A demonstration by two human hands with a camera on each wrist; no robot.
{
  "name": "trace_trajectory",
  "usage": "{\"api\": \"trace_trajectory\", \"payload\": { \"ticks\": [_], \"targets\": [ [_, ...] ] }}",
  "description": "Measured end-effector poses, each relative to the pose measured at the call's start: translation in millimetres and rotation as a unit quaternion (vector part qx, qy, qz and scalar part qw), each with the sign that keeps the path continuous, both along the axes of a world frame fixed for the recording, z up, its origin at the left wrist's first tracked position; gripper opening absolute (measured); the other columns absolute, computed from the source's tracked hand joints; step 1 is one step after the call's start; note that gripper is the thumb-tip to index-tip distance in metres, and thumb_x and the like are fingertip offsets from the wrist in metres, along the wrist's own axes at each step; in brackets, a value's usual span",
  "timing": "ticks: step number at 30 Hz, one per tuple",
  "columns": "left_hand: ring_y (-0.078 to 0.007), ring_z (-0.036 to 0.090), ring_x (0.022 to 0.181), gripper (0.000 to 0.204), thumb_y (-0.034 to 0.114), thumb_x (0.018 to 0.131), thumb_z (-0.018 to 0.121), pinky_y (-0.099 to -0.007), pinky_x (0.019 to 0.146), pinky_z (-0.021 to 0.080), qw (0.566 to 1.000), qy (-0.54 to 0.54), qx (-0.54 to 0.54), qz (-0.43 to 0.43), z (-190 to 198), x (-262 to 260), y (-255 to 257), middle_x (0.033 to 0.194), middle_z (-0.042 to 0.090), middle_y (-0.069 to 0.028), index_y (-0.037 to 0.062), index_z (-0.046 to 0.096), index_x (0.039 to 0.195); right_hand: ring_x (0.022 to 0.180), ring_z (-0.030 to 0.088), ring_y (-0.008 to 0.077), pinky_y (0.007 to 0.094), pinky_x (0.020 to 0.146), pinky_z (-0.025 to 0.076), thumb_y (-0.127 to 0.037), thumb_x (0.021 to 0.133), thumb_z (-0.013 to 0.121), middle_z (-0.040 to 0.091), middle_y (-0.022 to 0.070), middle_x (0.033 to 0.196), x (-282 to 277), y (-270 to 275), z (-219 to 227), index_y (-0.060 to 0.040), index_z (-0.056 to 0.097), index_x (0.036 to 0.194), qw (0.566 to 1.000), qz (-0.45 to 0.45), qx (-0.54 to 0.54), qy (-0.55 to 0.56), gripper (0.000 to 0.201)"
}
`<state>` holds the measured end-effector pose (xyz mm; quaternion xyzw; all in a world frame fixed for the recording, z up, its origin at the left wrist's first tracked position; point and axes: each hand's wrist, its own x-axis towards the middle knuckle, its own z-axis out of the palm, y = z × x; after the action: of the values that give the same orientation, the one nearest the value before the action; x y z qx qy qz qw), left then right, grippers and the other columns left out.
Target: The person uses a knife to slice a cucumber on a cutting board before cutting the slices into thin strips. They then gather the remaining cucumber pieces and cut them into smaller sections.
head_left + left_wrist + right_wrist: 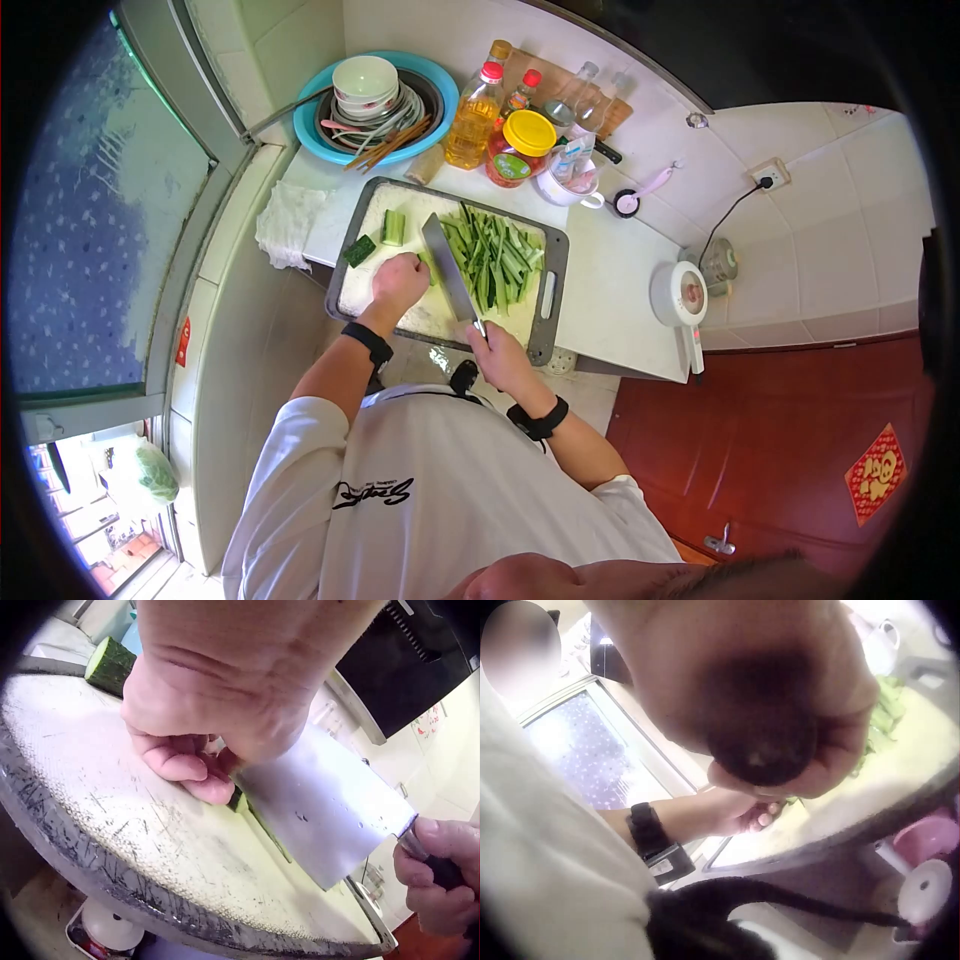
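My right hand [500, 358] grips the dark handle of a cleaver [450, 265], whose broad blade points away from me over the cutting board [365, 305]. Beside the blade, my left hand [402, 282] holds a piece of cucumber [238, 801] with curled fingers, most of it hidden under them. A thin cucumber slice [270, 836] lies along the blade in the left wrist view. Right of the cleaver spreads a pile of cucumber strips [505, 255]. Two cucumber chunks, one pale side up [393, 228] and one dark green [359, 251], lie at the board's left.
Behind the board stand a blue basin [308, 125] of bowls and chopsticks, an oil bottle [470, 130], a yellow-lidded jar [525, 140] and a white cup [565, 190]. A white pot [680, 295] sits at the counter's right end. White plastic [290, 220] lies at the left.
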<state>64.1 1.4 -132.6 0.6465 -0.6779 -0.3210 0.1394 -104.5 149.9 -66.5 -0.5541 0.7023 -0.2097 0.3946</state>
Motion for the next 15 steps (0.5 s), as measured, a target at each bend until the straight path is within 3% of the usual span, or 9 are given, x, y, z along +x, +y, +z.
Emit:
{"api": "trace_trajectory", "payload": {
  "ticks": [2, 5, 7, 11, 13, 15],
  "targets": [
    [-0.0373, 0.067, 0.089, 0.032, 0.031, 0.087, 0.054, -0.0461, 0.081, 0.053, 1.000, -0.016, 0.012, -0.013, 5.0, 0.1, 2.4, 0.090, 0.069, -0.0201, 0.0043, 0.071, 0.088, 0.071, 0.061, 0.0434, 0.0485, 0.065, 0.047, -0.041, 0.098, 0.049, 0.061, 0.0254, 0.072, 0.6, 8.4, 0.0, 0.0023, 0.058, 0.087, 1.000, 0.005, 0.024, -0.001, 0.046],
    [-0.0367, 0.067, 0.089, 0.031, 0.030, 0.087, 0.053, -0.0459, 0.081, 0.053, 0.999, -0.032, 0.005, -0.019, 6.4, -0.8, 2.5, 0.091, 0.070, -0.0191, 0.0048, 0.070, 0.087, 0.070, 0.061, 0.0440, 0.0487, 0.064, 0.047, -0.040, 0.099, 0.049, 0.061, 0.0265, 0.073, -7.1, 21.7, -5.1, 0.0028, 0.058, 0.086, 1.000, 0.021, 0.016, 0.007, 0.045],
    [-0.0368, 0.067, 0.089, 0.031, 0.030, 0.087, 0.053, -0.0459, 0.081, 0.053, 0.999, -0.029, 0.003, -0.022, 6.2, -0.7, 3.5, 0.091, 0.070, -0.0191, 0.0049, 0.070, 0.087, 0.055, 0.056, 0.0298, 0.0403, 0.057, 0.044, -0.040, 0.101, 0.046, 0.054, 0.0160, 0.060, -14.2, 29.2, -11.3, 0.0010, 0.056, 0.085, 0.999, 0.043, -0.004, 0.013, 0.045],
    [-0.0379, 0.066, 0.084, 0.027, 0.030, 0.086, 0.056, -0.0463, 0.077, 0.052, 1.000, -0.008, -0.019, -0.014, 0.1, -1.3, 2.9, 0.085, 0.069, -0.0189, 0.0055, 0.068, 0.083, 0.057, 0.056, 0.0309, 0.0408, 0.057, 0.044, -0.040, 0.101, 0.046, 0.054, 0.0164, 0.061, -0.7, 3.4, -28.2, 0.0011, 0.056, 0.087, 0.998, 0.047, -0.031, 0.026, 0.045],
    [-0.0375, 0.066, 0.083, 0.027, 0.029, 0.086, 0.055, -0.0465, 0.077, 0.052, 0.999, -0.013, -0.035, -0.015, -3.6, -1.6, 5.1, 0.084, 0.069, -0.0184, 0.0056, 0.068, 0.084, 0.058, 0.057, 0.0323, 0.0413, 0.057, 0.045, -0.040, 0.100, 0.047, 0.054, 0.0173, 0.061, 8.8, -21.0, -50.0, 0.0013, 0.056, 0.089, 0.991, 0.013, -0.131, 0.026, 0.044],
    [-0.0371, 0.066, 0.082, 0.027, 0.029, 0.087, 0.055, -0.0467, 0.076, 0.052, 0.999, -0.019, -0.049, -0.010, -10.0, 2.3, 3.4, 0.083, 0.069, -0.0178, 0.0057, 0.068, 0.084, 0.061, 0.058, 0.0331, 0.0421, 0.060, 0.046, -0.039, 0.100, 0.048, 0.055, 0.0179, 0.063, 10.4, -31.5, -40.6, 0.0015, 0.057, 0.091, 0.997, -0.001, -0.082, -0.002, 0.042]
  ]
}}
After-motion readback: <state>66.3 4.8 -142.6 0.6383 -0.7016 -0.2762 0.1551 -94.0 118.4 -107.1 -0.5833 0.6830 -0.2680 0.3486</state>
